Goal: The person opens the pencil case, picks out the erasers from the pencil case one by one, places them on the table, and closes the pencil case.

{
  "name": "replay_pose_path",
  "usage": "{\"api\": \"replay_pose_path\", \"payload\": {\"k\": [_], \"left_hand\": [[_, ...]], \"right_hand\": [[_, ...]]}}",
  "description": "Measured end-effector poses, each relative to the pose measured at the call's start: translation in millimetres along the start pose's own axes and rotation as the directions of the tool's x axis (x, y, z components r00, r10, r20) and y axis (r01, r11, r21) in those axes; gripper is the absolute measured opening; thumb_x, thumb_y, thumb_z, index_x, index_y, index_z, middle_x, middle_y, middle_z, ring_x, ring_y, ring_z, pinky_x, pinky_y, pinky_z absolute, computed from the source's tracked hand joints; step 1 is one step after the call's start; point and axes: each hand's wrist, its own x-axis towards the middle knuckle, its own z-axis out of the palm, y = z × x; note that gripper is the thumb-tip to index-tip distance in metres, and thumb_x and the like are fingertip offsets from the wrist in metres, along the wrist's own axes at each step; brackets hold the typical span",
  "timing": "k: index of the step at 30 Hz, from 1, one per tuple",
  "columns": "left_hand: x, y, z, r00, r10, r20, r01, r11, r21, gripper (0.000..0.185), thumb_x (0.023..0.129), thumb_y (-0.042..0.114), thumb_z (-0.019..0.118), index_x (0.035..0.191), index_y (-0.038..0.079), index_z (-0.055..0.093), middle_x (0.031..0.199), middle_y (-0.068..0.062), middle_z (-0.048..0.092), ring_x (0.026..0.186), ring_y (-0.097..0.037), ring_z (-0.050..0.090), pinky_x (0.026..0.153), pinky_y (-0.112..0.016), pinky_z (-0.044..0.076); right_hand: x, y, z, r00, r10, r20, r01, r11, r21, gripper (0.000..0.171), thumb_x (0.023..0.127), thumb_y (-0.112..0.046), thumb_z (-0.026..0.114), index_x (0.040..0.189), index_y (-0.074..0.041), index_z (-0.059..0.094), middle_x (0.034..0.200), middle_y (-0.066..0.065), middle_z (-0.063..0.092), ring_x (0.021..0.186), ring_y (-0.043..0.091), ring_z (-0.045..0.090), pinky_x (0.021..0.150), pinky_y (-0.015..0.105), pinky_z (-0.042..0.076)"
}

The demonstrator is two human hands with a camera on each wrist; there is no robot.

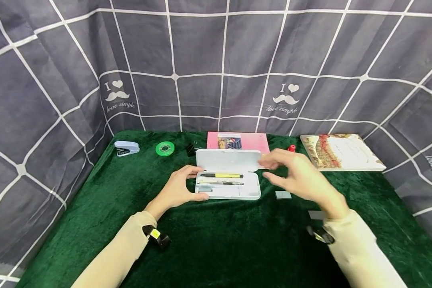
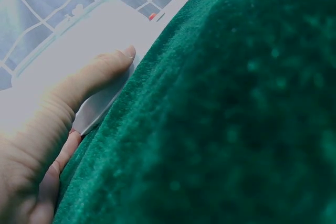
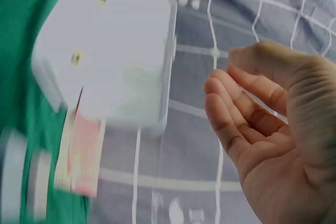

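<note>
A white pencil case lies on the green cloth with its lid raised at the back. Inside are a yellow-and-black pen and a slimmer, dark-and-light pen or mechanical pencil. My left hand grips the case's left end, thumb along the front edge and fingers behind; the left wrist view also has the thumb against the white case. Beside the lid's right edge is my right hand, fingers loosely bent. In the right wrist view this hand holds nothing and stands apart from the case.
A pale small block and a grey flat piece lie to the right. Along the back are a stapler, green tape roll, black binder clip, pink booklet, small red object and book.
</note>
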Motion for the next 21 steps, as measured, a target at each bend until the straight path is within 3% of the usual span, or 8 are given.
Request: {"api": "replay_pose_path", "payload": {"k": [5, 8, 15, 21], "left_hand": [[0.1, 1.2, -0.8, 1.000, 0.006, -0.003, -0.006, 1.000, 0.004, 0.088, 0.078, 0.044, 0.105, 0.150, 0.013, 0.066, 0.149, -0.008, 0.066, 0.134, -0.031, 0.070, 0.116, -0.051, 0.057], [-0.4, 1.1, -1.2, 1.000, 0.016, -0.013, -0.016, 1.000, -0.004, 0.086, 0.078, 0.043, 0.105, 0.149, 0.013, 0.067, 0.148, -0.008, 0.067, 0.132, -0.032, 0.070, 0.115, -0.053, 0.058], [-1.0, -0.5, -1.6, 0.999, 0.036, -0.026, -0.037, 0.999, -0.024, 0.084, 0.077, 0.038, 0.106, 0.148, 0.016, 0.068, 0.146, -0.006, 0.068, 0.131, -0.031, 0.071, 0.114, -0.052, 0.059], [0.3, -1.2, -1.6, 0.999, 0.034, -0.009, -0.034, 0.999, -0.026, 0.087, 0.077, 0.038, 0.106, 0.149, 0.012, 0.066, 0.148, -0.006, 0.067, 0.133, -0.031, 0.070, 0.114, -0.047, 0.059]], "right_hand": [[46, -15, 41, 0.997, -0.011, 0.082, -0.002, 0.988, 0.157, 0.030, 0.096, -0.003, 0.086, 0.126, -0.004, 0.080, 0.119, 0.007, 0.082, 0.101, 0.025, 0.079, 0.092, 0.048, 0.067], [65, -23, 69, 0.988, -0.021, 0.153, -0.012, 0.978, 0.211, 0.030, 0.098, -0.006, 0.085, 0.128, -0.004, 0.079, 0.121, 0.011, 0.081, 0.104, 0.027, 0.078, 0.094, 0.048, 0.066], [82, -33, 125, 0.956, -0.054, 0.288, -0.013, 0.974, 0.225, 0.023, 0.100, -0.004, 0.083, 0.122, -0.005, 0.082, 0.113, 0.006, 0.081, 0.097, 0.017, 0.079, 0.088, 0.033, 0.068], [80, -32, 145, 0.940, -0.108, 0.322, 0.032, 0.972, 0.233, 0.013, 0.099, 0.000, 0.083, 0.110, -0.007, 0.085, 0.108, 0.004, 0.082, 0.096, 0.015, 0.078, 0.086, 0.024, 0.065]]}}
